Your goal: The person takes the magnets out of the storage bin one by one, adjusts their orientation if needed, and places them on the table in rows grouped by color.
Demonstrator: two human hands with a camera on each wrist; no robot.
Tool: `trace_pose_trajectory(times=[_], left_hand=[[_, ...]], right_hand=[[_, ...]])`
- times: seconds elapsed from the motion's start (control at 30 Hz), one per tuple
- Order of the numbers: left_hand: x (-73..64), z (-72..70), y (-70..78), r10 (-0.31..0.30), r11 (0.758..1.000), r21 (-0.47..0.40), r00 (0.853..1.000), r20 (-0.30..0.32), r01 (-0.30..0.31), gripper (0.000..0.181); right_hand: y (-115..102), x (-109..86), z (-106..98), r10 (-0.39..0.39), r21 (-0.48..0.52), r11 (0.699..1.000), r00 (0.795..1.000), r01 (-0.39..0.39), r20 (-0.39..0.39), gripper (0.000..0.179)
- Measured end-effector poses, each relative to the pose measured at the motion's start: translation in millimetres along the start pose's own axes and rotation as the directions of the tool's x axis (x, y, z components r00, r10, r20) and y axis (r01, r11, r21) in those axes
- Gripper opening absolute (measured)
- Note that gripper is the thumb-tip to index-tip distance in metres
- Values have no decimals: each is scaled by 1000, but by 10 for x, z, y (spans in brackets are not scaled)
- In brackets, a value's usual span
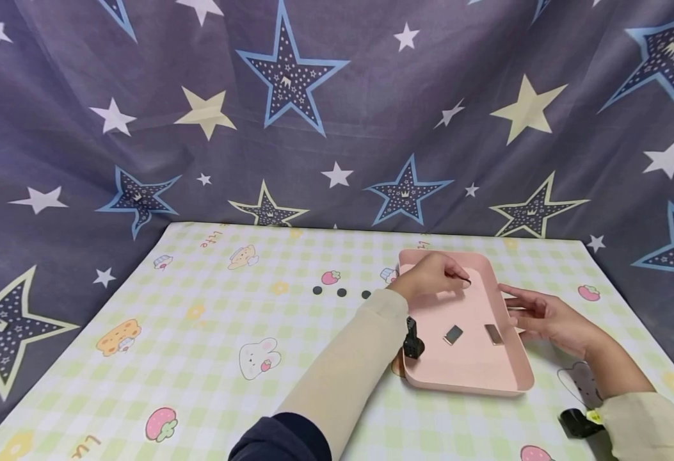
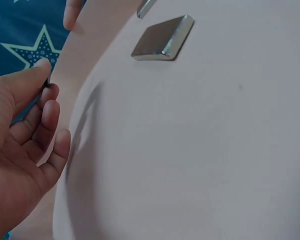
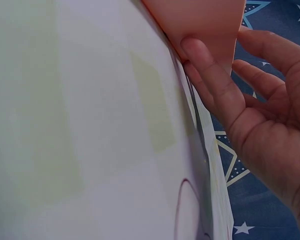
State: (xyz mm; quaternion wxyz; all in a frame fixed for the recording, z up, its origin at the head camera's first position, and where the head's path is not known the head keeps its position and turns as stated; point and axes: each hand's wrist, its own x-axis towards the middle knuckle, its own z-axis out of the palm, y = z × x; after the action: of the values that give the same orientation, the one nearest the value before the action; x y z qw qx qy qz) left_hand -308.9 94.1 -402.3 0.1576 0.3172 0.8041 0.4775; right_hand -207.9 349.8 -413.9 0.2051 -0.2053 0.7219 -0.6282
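Over the far part of a pink tray (image 1: 463, 374), my left hand (image 1: 437, 274) pinches a small thin black disc (image 1: 466, 282) between thumb and fingertip. In the left wrist view only a dark edge of that disc (image 2: 47, 81) shows. Two flat rectangular metal blocks lie on the tray floor: one silver block (image 1: 453, 334) near the middle, another block (image 1: 494, 334) by the right wall. My right hand (image 1: 555, 320) is at the tray's outer right side. Its fingers (image 3: 220, 90) are extended and rest against the pink wall.
Several black discs (image 1: 342, 292) lie in a row on the checked tablecloth (image 1: 210, 371), left of the tray. Behind the table hangs a dark star-print curtain (image 1: 348, 141). Black wrist devices (image 1: 580, 424) sit at both sleeves, the left one overlapping the tray's near-left edge.
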Motion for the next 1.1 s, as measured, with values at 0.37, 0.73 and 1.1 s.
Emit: trace_pose_trajectory(times=[0.37, 0.73, 1.1], left_hand=[[-22, -55, 106, 36, 999, -5, 999, -37, -36, 14], [-146, -201, 212, 51, 998, -22, 996, -67, -53, 11], [-274, -311, 277, 67, 995, -72, 993, -93, -74, 8]], right_hand=[[-16, -1, 8, 13, -24, 1000, 1000, -13, -19, 61], [-21, -4, 31, 22, -40, 999, 999, -24, -42, 62], [-29, -9, 22, 40, -49, 998, 998, -42, -42, 64]])
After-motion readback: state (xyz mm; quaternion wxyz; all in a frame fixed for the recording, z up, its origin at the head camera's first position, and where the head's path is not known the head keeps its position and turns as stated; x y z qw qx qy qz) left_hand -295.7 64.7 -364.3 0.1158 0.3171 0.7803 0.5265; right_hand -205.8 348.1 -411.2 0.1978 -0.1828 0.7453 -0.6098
